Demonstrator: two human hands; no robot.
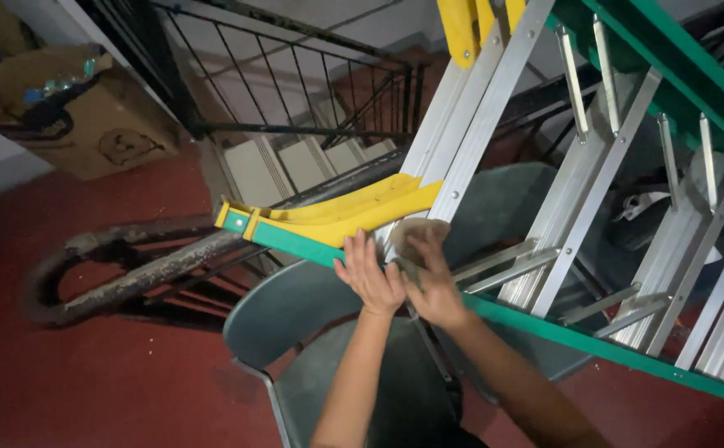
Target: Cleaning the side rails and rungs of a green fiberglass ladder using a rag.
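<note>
A green stepladder with aluminium rungs (pixel 495 108) and a yellow end piece (pixel 354 214) lies tilted across grey plastic chairs. My left hand (pixel 369 278) rests flat against the ladder's lower green rail (pixel 296 242), fingers spread and holding nothing. Right beside it, my right hand (pixel 433 286) presses a brownish cloth (pixel 412 232) against the ladder where a rung meets the rail. The two hands touch each other at the rail.
A grey plastic chair (pixel 296 315) stands under the ladder, with another (pixel 503 203) behind it. A black metal stair railing (pixel 296 83) and descending steps (pixel 312 162) lie beyond. A worn curved handrail (pixel 130 274) sits left, over a red floor (pixel 88 382). A cardboard box (pixel 80 116) is at top left.
</note>
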